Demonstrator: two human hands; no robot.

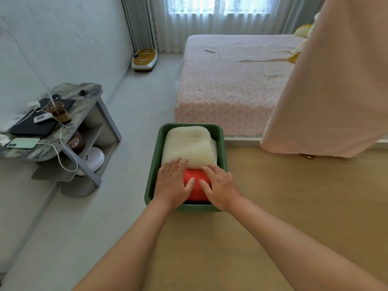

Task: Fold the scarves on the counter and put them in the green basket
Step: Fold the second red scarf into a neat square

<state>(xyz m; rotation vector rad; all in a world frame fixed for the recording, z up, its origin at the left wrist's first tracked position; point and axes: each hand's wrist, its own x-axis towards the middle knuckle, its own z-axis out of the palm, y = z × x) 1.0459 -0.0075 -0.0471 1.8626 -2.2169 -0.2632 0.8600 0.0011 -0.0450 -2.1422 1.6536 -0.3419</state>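
Both hands lie flat, palms down, inside the green basket. The left hand and the right hand sit side by side with fingers straight and slightly spread. They hold nothing and press down on a folded red scarf, which shows in the gap between them and fills the near end of the basket. The left fingertips reach the near edge of a folded cream knitted scarf. This scarf lies just beyond the hands and takes up the far part of the basket, and its near edge overlaps the red one. The right index finger also touches that edge.

The basket stands on a light wooden counter that spreads under both forearms and off to the right of the hands. Beyond the right hand and well above it, a broad pink cloth hangs down over the far edge of the counter.

Straight ahead of the hands, past the basket, is a bed with a pink patterned cover, and there are sheer curtains behind it. To the left of the left hand, down on the grey floor, stands a marbled side table. It holds a pale green phone, a cup with a brown drink and white cables.
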